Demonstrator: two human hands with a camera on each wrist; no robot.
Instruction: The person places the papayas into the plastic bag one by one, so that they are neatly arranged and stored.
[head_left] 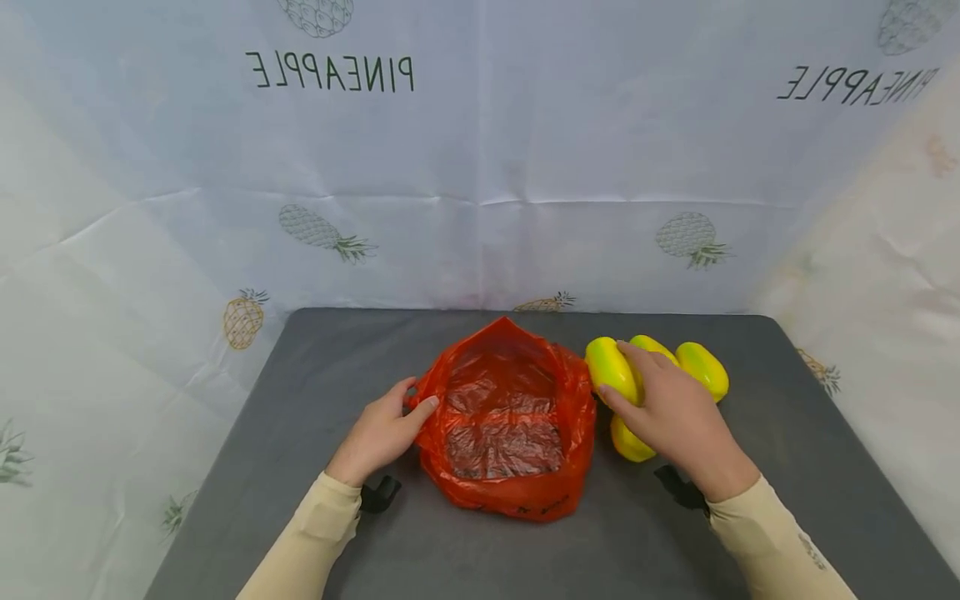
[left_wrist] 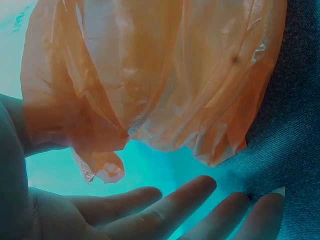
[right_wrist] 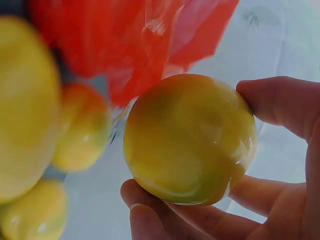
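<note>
A red plastic bag point(head_left: 506, 417) stands with its mouth open on the dark grey table. At its left edge is my left hand point(head_left: 382, 433), the thumb over the rim. In the left wrist view the thumb goes behind the translucent plastic point(left_wrist: 150, 65), while the other fingers point(left_wrist: 175, 212) stretch out straight below it, apart from the bag. My right hand point(head_left: 678, 417) grips a glossy yellow mango point(head_left: 609, 365) beside the bag's right rim. Thumb and fingers curl round this mango point(right_wrist: 190, 140), which has red and green tints.
More mangoes lie around the right hand: one beneath it point(head_left: 632, 442), one behind point(head_left: 654, 346) and one to the right point(head_left: 702, 369). A white cloth point(head_left: 480, 150) printed with pineapples hangs behind the table point(head_left: 345, 350) and along both sides.
</note>
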